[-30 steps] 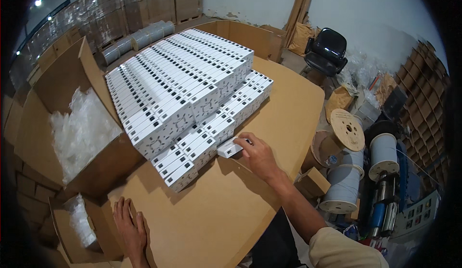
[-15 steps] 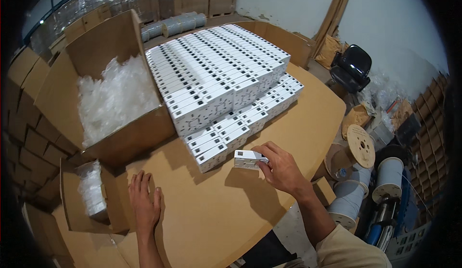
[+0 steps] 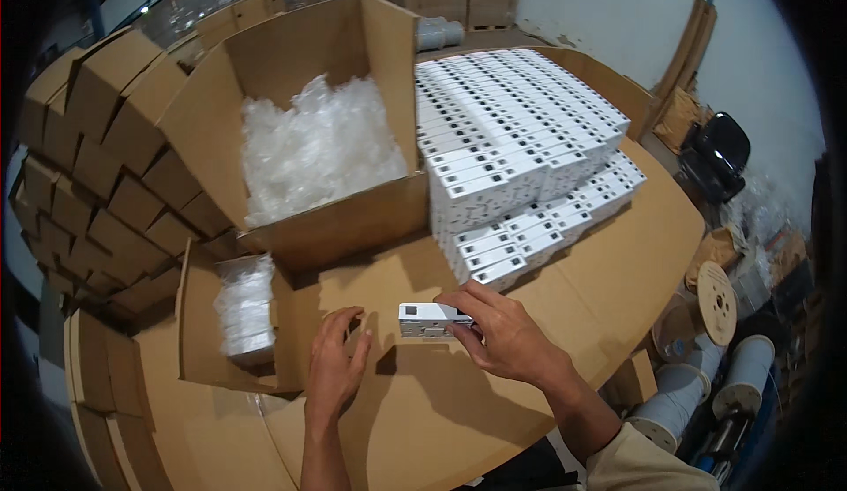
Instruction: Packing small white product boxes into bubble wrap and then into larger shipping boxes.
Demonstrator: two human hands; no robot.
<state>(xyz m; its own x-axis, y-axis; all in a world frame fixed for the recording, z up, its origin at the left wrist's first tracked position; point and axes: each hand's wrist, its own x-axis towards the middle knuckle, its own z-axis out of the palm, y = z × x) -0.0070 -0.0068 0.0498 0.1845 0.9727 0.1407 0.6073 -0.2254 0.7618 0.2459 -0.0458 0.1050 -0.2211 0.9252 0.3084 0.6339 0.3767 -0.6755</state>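
Between thumb and fingers, my right hand [image 3: 501, 330] grips a small white box [image 3: 423, 322] with dark square marks, held just above the brown cardboard-covered table [image 3: 565, 314]. To its left, my left hand [image 3: 338, 350] is raised a little with fingers apart and nothing in it. Beyond the right hand stands a large stepped stack of like white boxes [image 3: 520, 129]. Left of my left hand sits an open small carton [image 3: 287, 332] with a row of plastic-wrapped white boxes [image 3: 247, 310] inside.
A large open carton [image 3: 344, 226] behind the small one holds crumpled clear plastic bags [image 3: 318, 147]. Brown cartons [image 3: 132, 173] are piled at the left. On the right, off the table edge, are cable spools [image 3: 716, 301] and a black chair [image 3: 716, 156].
The view has swung left. My right hand has carried the white box leftward, away from the stack. My left hand has lifted off the table, and its fingers now curve toward the box.
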